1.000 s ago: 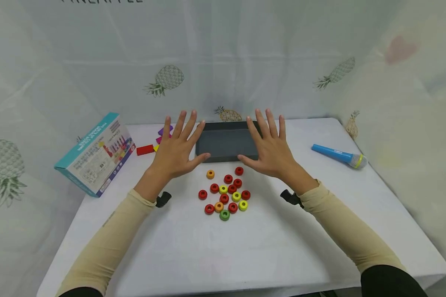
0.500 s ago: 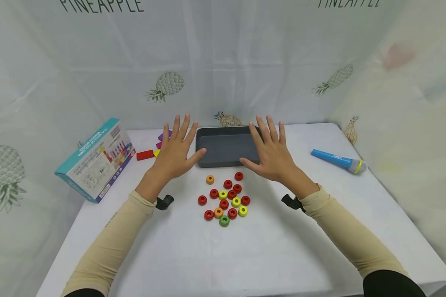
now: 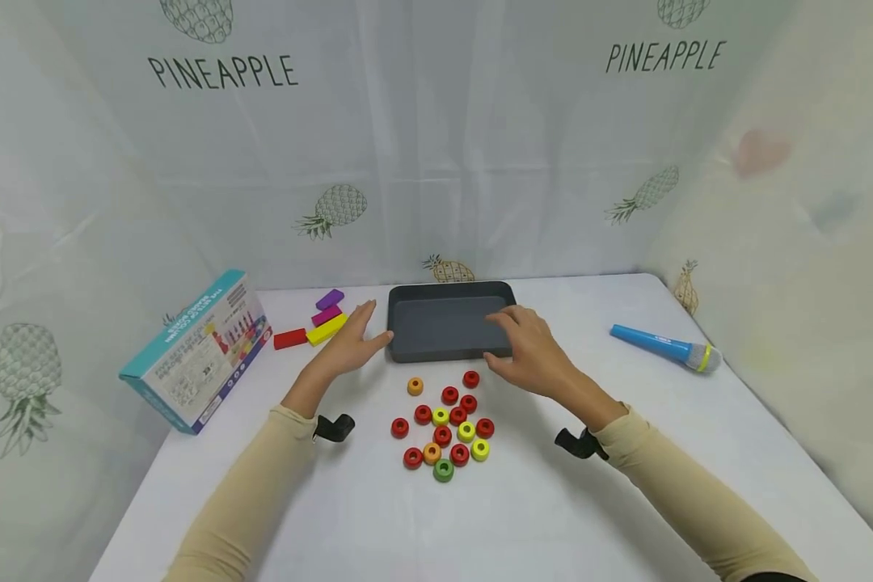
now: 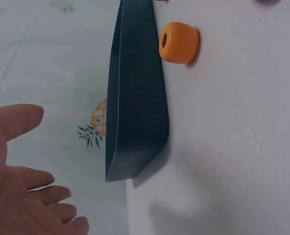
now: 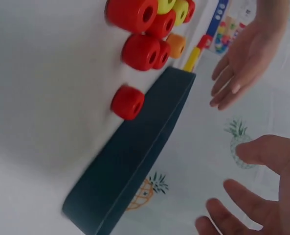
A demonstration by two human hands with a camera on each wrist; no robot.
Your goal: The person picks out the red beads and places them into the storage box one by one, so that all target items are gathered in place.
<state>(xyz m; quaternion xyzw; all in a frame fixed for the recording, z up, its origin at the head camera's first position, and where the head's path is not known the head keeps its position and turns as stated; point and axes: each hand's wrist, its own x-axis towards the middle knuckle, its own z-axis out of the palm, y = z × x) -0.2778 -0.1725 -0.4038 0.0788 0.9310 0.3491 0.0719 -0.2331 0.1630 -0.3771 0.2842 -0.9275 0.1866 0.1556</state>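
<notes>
Against pineapple-print curtain (image 3: 436, 121) and over white table (image 3: 436, 533), shows left hand (image 3: 344, 346) and right hand (image 3: 529, 347), both loosely spread and grasping nothing, near opposite ends of dark tray (image 3: 444, 327) at frame centre, with beads (image 3: 442, 442) scattered below it, probably laid midway for easy reach from either side.

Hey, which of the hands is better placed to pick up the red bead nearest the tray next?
Probably the right. In the head view, the right hand is closer to that red bead, while the left hand is over by the left edge of the tray. Both look free.
</notes>
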